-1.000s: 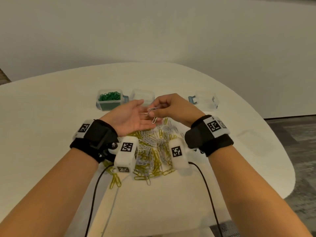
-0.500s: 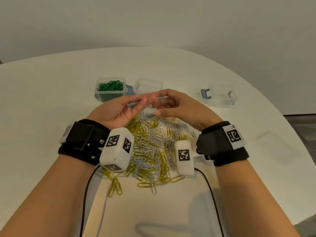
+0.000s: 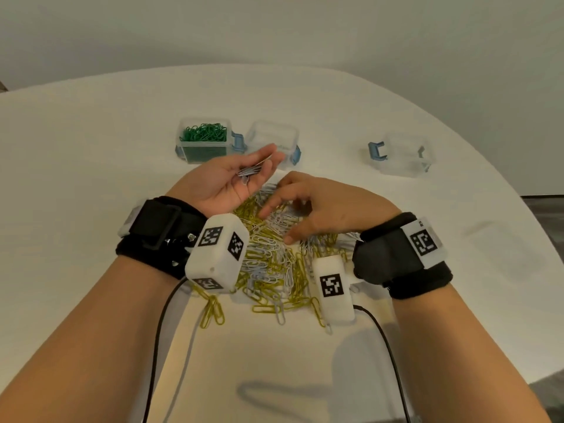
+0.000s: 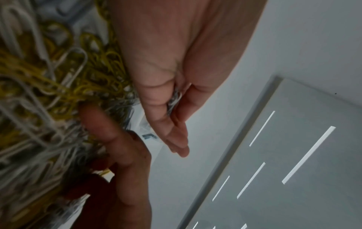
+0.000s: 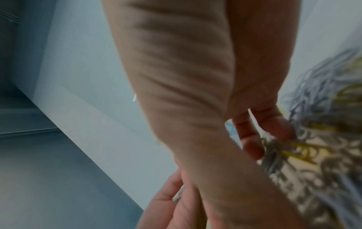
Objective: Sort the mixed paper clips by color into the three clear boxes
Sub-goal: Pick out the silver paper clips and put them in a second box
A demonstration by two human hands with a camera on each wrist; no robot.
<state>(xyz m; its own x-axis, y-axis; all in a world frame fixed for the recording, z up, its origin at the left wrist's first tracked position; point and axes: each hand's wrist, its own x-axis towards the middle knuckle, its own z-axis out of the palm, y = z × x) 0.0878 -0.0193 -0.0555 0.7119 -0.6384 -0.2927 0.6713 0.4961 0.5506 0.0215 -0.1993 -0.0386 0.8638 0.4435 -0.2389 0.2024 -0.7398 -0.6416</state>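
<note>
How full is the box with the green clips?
Nearly full: in the head view the green clips pile almost to the rim of the leftmost box.

We see a rounded white worktop (image 3: 91,141) against a plain pale wall (image 3: 274,29), dark floor (image 3: 543,206) at right.

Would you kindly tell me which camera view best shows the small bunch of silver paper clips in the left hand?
The head view: the small bunch of silver paper clips lies in plain sight on the upturned left hand. The left wrist view shows only a sliver of it between palm and fingers; the right wrist view shows a blurred glint.
</note>
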